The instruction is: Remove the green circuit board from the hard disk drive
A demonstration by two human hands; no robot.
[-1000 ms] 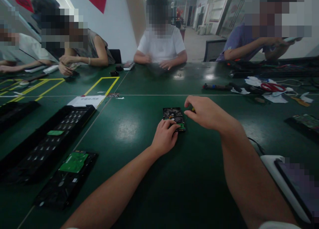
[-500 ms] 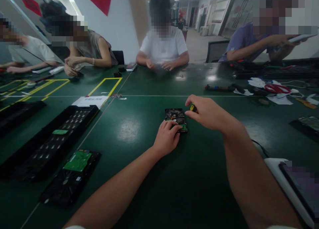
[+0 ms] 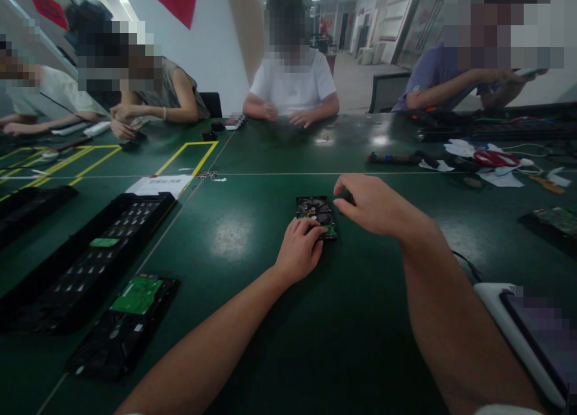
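A hard drive (image 3: 313, 205), black with a green circuit board at its near end, lies on the dark green table. My left hand (image 3: 301, 246) grips its near left side, with fingers across the board and hiding part of it. Just right of the drive, my right hand (image 3: 367, 201) is curled, thumb and forefinger around a short screwdriver (image 3: 346, 195). Only a dark bit of its handle shows between the fingers; the rest is hidden. I cannot make out whether its tip touches the drive.
Another hard drive (image 3: 121, 328) lies at left, beside a long black tray (image 3: 148, 213) bearing small parts and a green board. A white device (image 3: 496, 295) stands near right. Cables and paper scraps (image 3: 500, 177) lie far right. Several people sit across the table.
The view has shifted slightly. The screwdriver's yellow end, visible before between my right thumb and forefinger, no longer shows. My left hand stays on the hard drive.
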